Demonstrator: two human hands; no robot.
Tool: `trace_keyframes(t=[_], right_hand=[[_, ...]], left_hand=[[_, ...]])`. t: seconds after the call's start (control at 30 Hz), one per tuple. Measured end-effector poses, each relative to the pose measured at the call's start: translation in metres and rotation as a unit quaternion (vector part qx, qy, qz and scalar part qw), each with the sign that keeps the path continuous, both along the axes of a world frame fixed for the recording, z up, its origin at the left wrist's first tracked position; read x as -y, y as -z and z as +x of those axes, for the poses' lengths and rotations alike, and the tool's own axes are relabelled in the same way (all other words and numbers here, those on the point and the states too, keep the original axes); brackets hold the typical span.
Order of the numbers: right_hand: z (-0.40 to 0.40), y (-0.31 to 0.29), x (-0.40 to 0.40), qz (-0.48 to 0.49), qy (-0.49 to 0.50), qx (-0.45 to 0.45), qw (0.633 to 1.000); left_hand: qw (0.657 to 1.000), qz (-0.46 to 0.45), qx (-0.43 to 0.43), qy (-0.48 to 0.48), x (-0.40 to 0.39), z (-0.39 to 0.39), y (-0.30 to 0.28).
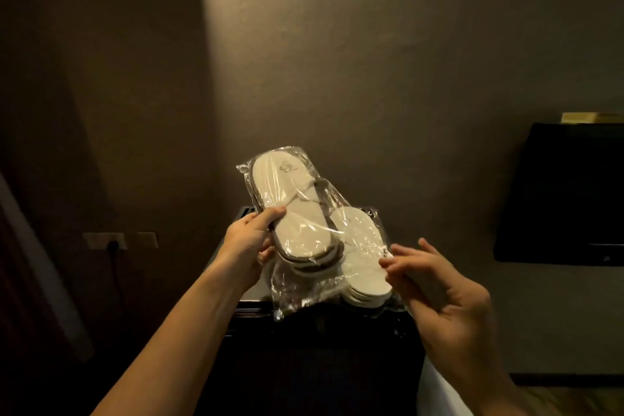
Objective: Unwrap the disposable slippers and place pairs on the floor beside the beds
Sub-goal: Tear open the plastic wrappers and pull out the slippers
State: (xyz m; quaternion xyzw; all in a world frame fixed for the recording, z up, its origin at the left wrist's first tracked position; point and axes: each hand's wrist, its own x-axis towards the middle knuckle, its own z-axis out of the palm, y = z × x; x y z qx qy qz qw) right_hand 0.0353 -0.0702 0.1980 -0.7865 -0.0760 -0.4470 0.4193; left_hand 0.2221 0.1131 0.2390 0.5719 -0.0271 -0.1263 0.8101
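A pair of white disposable slippers sealed in a clear plastic wrapper (290, 206) is lifted in front of me. My left hand (250, 243) grips its left edge, thumb on top. Under it lies a second wrapped pair of white slippers (364, 263) on a dark cabinet (314, 341). My right hand (435, 284) hovers at the right edge of that lower pack with fingers loosely spread, the fingertips at or near the plastic; it holds nothing.
A dark wall fills the background. A black television (567, 196) hangs at the right. Wall sockets (108, 240) with a plugged cable sit at the left. A strip of white fabric (435, 388) shows beside the cabinet's lower right.
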Motion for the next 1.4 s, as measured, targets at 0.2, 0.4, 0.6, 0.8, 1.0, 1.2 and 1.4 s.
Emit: trace_keyframes(t=[0.2, 0.4, 0.6, 0.8, 1.0, 1.2, 1.4], right_hand=[[0.011, 0.004, 0.036, -0.047, 0.069, -0.029, 0.996], [0.032, -0.026, 0.009, 0.019, 0.035, 0.037, 0.998], [0.09, -0.015, 0.009, 0.124, 0.048, -0.15, 0.98], [0.109, -0.02, 0.009, 0.205, 0.025, -0.119, 0.971], [0.108, -0.028, 0.009, 0.223, -0.089, -0.168, 0.956], [0.11, -0.025, 0.01, 0.221, -0.119, -0.208, 0.945], [0.105, -0.024, 0.015, 0.304, -0.167, -0.199, 0.917]], left_hand=[[0.998, -0.05, -0.03, -0.003, -0.001, 0.006, 0.006], [0.986, -0.147, -0.039, -0.061, 0.017, 0.003, 0.026], [0.962, -0.27, -0.027, 0.007, 0.02, -0.02, 0.044], [0.96, -0.281, -0.012, -0.002, 0.01, -0.023, 0.049], [0.961, -0.277, 0.007, 0.019, 0.0, -0.02, 0.054], [0.961, -0.275, 0.011, 0.037, 0.0, -0.02, 0.059], [0.959, -0.28, 0.035, 0.025, -0.001, -0.013, 0.06]])
